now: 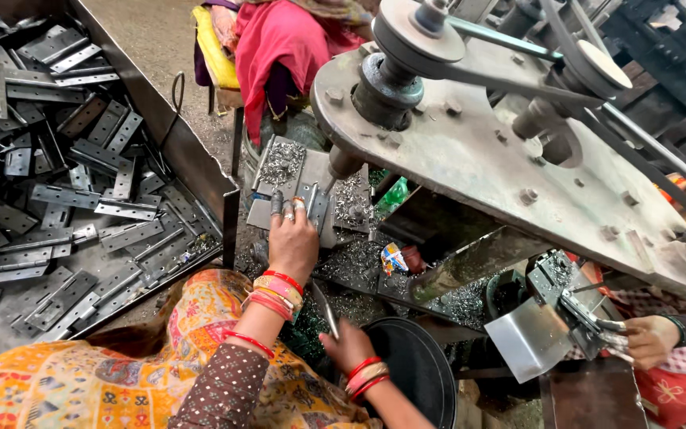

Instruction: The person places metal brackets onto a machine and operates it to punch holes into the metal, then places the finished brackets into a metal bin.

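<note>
A crumpled blue, white and orange wrapper (393,258) lies among metal shavings (359,262).
</note>
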